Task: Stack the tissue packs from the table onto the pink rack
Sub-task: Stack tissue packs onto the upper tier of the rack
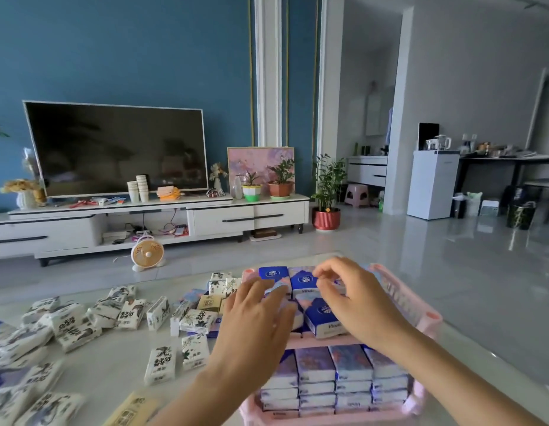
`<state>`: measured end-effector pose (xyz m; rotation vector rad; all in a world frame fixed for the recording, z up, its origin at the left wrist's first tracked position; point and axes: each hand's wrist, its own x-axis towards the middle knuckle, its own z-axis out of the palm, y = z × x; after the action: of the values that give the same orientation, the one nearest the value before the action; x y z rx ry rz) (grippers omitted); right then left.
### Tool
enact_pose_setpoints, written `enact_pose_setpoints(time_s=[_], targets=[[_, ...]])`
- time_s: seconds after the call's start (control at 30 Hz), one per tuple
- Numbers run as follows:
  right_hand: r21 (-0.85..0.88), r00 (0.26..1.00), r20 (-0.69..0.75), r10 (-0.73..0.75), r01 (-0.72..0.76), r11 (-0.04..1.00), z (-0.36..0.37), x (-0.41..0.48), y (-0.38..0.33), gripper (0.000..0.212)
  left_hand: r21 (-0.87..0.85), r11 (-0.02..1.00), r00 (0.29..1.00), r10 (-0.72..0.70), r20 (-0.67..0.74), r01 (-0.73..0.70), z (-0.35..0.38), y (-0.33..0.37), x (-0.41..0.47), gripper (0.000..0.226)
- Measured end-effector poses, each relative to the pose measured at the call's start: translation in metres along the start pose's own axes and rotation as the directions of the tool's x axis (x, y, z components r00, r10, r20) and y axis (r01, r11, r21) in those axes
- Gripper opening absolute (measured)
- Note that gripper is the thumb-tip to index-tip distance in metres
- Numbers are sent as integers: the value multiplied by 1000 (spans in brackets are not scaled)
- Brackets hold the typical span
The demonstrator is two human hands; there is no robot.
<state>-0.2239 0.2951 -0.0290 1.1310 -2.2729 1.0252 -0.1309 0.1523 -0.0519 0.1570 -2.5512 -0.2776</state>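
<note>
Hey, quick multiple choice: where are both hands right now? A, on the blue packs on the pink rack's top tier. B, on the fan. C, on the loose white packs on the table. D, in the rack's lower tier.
A: the left hand and right hand are both on the blue packs on the top tier of the pink rack.

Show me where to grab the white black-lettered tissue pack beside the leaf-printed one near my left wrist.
Best pinch the black-lettered tissue pack across its long sides from above, left hand nearest: it lies flat on the table, broad face up, a gap along both long sides.
</note>
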Motion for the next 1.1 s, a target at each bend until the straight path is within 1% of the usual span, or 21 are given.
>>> enact_pose_setpoints(time_s=[0.07,0.13,0.2,0.27,0.33,0.5,0.53,0.63,0.7,0.83,0.9,1.0,1.03,1.1], targets=[[-36,991,123,-52,57,998,-7,-25,5,20,20,997,996,76,48,-77,-1,-5,-6,77],[-57,979,194,-64,76,995,-8,-42,12,30,23,994,992,105,71,-107,1,-11,-9,83],[-43,979,201,-45,54,998,-5,-46,17,35,-10,992,991,124,45,-124,4,-15,-9,76],[-50,985,165,-45,54,997,-2,-45,19,35,-36,989,990,143,10,-143,6,-18,-9,63],[-63,987,146,-62,72,995,2,-42,20,33,-42,988,988,152,13,-151,7,-19,-8,52],[-55,988,123,-95,102,993,6,-41,20,33,-61,983,985,170,-11,-170,8,-19,-6,52],[-49,988,117,-96,102,994,6,-41,20,33,-78,982,985,172,-25,-173,9,-20,-7,51],[-41,990,101,-100,105,994,6,-42,21,31,-112,977,982,179,-57,-184,9,-19,-8,37],[-38,990,96,-99,103,994,7,-42,22,31,-139,970,979,188,-81,-198,9,-19,-9,38],[-31,992,84,-91,94,995,8,-43,23,31,-237,955,980,147,-137,-176,9,-19,-13,35],[-22,994,85,-76,78,997,8,-44,24,33,-283,943,977,130,-171,-176,10,-22,-15,41],[-5,996,65,-60,60,998,7,-46,22,33,-345,923,960,73,-270,-167,6,-34,-27,39],[-12,996,52,-70,71,997,6,-47,20,31,-358,919,947,46,-319,-165,3,-41,-34,38],[-45,990,25,-136,137,990,3,-52,10,28,-387,911,915,-32,-403,-139,-1,-60,-51,33]])
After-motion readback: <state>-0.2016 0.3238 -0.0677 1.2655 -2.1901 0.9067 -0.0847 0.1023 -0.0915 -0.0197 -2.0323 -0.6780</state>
